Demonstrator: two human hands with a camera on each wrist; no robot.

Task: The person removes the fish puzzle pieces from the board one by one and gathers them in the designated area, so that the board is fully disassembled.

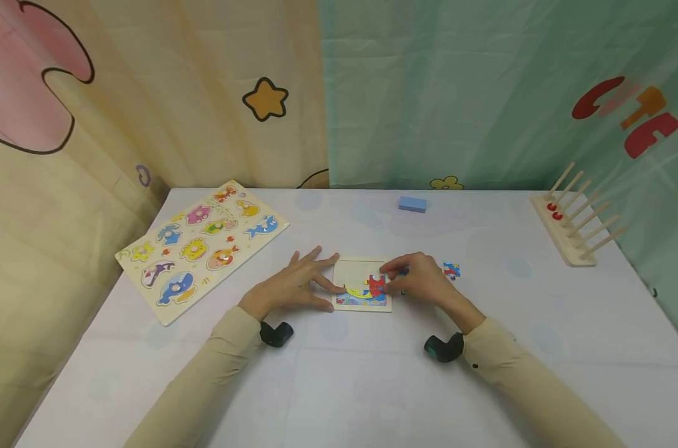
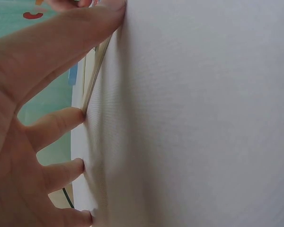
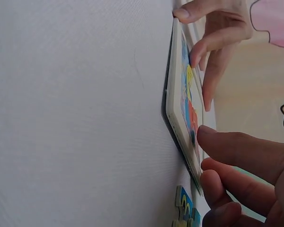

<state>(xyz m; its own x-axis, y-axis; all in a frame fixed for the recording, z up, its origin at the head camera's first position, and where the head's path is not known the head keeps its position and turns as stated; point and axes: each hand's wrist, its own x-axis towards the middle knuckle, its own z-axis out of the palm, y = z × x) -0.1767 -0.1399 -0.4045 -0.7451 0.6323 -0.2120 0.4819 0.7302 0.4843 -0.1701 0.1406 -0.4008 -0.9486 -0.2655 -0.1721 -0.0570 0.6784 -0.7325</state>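
A small wooden puzzle board (image 1: pixel 352 266) lies flat on the table, its lower part filled with blue, yellow and red pieces. My left hand (image 1: pixel 298 281) has its fingers spread at the board's left side. In the left wrist view its thumb (image 2: pixel 80 28) and a fingertip touch the board's edge. My right hand (image 1: pixel 420 281) is over the board's right side, thumb and fingertips at a red puzzle piece (image 1: pixel 376 284). From the right wrist view, the right thumb (image 3: pixel 236 149) rests on the board's face. Loose puzzle pieces (image 1: pixel 451 269) lie beyond the right hand, partly hidden by it.
A large sea-animal peg puzzle (image 1: pixel 204 246) lies at the left. A blue block (image 1: pixel 412 204) sits near the table's back edge. At the right stands a wooden rack (image 1: pixel 568 239) with upright pegs and red beads. Curtains hang behind the table (image 1: pixel 339 386).
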